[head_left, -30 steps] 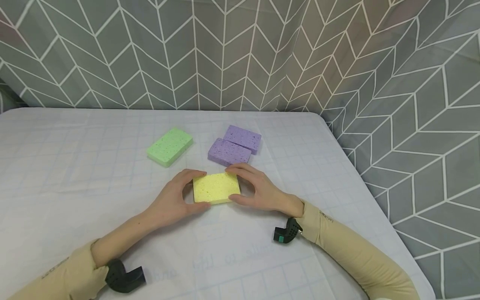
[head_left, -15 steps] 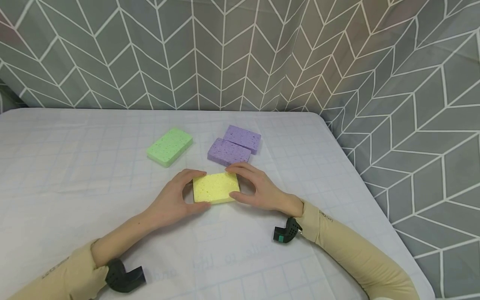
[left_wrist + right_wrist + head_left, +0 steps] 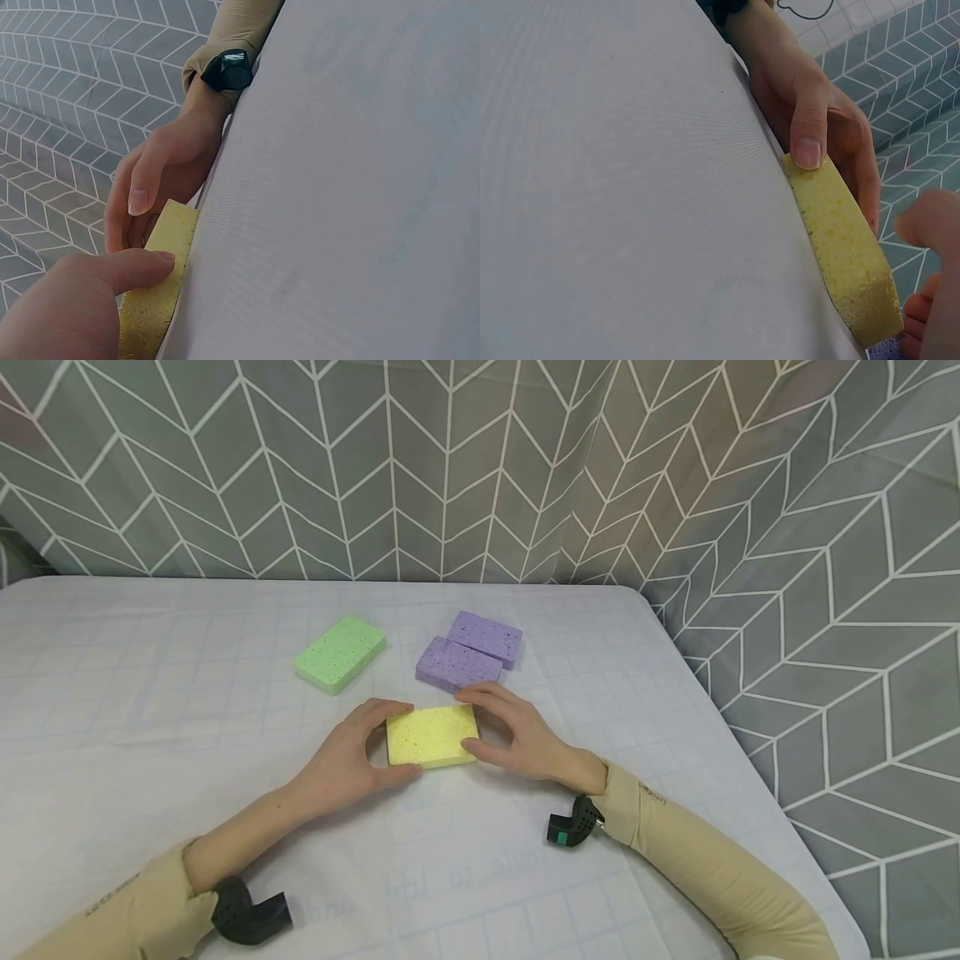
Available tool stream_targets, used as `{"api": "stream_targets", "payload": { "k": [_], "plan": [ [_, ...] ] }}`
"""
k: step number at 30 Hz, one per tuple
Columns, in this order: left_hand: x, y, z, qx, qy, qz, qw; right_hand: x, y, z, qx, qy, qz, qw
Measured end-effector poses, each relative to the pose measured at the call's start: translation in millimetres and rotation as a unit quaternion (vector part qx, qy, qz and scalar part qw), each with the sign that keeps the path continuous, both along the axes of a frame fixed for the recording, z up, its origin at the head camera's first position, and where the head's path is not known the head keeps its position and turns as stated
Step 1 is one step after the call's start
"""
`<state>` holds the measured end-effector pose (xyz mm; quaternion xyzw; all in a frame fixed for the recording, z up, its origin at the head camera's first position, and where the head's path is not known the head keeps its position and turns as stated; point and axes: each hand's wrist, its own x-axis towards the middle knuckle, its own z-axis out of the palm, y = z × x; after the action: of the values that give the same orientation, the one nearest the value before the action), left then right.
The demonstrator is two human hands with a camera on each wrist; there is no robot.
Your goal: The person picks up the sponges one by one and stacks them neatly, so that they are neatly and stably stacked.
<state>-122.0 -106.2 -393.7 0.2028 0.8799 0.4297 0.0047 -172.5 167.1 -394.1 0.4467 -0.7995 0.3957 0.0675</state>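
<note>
A yellow sponge (image 3: 431, 737) lies flat on the white-covered table in front of the person. My left hand (image 3: 339, 767) grips its left end, thumb on the near long edge and fingers at the far edge. That thumb (image 3: 808, 150) presses on the sponge's side in the right wrist view. Around the sponge's right end curves my right hand (image 3: 536, 745), loosely spread. In both wrist views its thumb (image 3: 142, 187) stands off the sponge, with a gap between. Its fingertips are close to the nearer purple sponge (image 3: 456, 663).
Behind the hands, a second purple sponge (image 3: 486, 637) sits against the nearer one. A green sponge (image 3: 340, 654) lies at an angle to their left. The tablecloth (image 3: 187, 693) reaches back to a grey patterned curtain (image 3: 420, 468), which also runs along the right side.
My right hand has loosened from the yellow sponge: its thumb has lifted and its fingers have shifted slightly right. The left hand and the sponges stay in place.
</note>
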Motion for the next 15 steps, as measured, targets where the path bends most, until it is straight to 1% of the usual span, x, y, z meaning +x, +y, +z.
{"api": "stream_targets", "payload": {
  "k": [11,15],
  "plan": [
    [-0.3,-0.3,-0.3,-0.002,-0.001,0.000,1.0000,-3.3,-1.0,-2.2,-0.041,0.023,-0.014,0.9988],
    [-0.2,-0.4,-0.1,-0.002,-0.003,0.001,1.0000,-3.7,-1.2,-2.2,-0.045,0.035,-0.035,0.9978]
  ]
}}
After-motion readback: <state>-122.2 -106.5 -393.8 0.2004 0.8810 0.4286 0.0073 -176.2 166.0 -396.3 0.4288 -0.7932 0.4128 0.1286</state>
